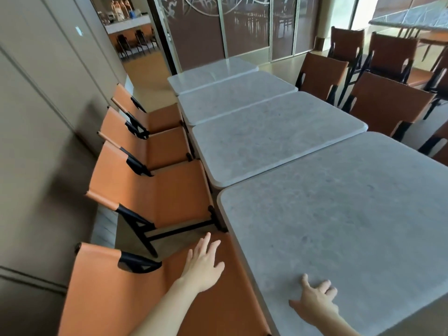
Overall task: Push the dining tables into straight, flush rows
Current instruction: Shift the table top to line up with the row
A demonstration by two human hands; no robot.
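Observation:
A row of grey stone-topped dining tables runs away from me. The nearest table [351, 214] fills the lower right and sits slightly offset to the right of the second table [274, 137]. Beyond them stand a third table [232, 98] and a farthest table [213, 70]. My right hand [315, 299] rests on the nearest tabletop close to its near edge, fingers loosely bent and holding nothing. My left hand [203, 263] hovers with fingers spread over the seat of the nearest orange chair [116, 294], just left of the table's edge.
Several orange chairs [155, 195] with black frames line the left side against a beige wall [36, 141]. More orange chairs [388, 105] stand to the right of the tables. Glass partitions [242, 27] close the far end, and a doorway opens at the upper left.

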